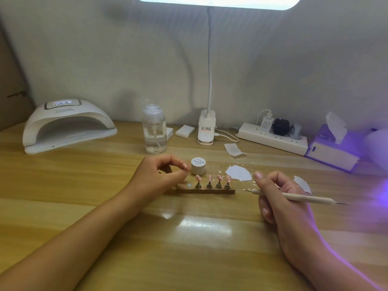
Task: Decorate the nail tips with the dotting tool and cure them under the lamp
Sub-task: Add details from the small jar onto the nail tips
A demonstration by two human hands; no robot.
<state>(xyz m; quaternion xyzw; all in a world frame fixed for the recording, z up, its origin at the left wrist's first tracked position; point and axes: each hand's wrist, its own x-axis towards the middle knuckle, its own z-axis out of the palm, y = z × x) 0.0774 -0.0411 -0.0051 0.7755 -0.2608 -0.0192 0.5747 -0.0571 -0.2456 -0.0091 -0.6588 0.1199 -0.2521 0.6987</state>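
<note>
A wooden holder lies mid-table with several pink nail tips on small metal stands; its leftmost slot shows a bare disc. My left hand hovers over that left end and pinches one pink nail tip between thumb and forefinger. My right hand, to the right of the holder, grips the beige dotting tool, which lies nearly level with its thin metal point to the right. A small white gel pot stands just behind the holder. The white curing lamp sits far left.
A clear pump bottle, a clip desk lamp, a power strip and a tissue box line the back. A white palette patch and paper scraps lie right of the pot. Violet light glows at the right edge.
</note>
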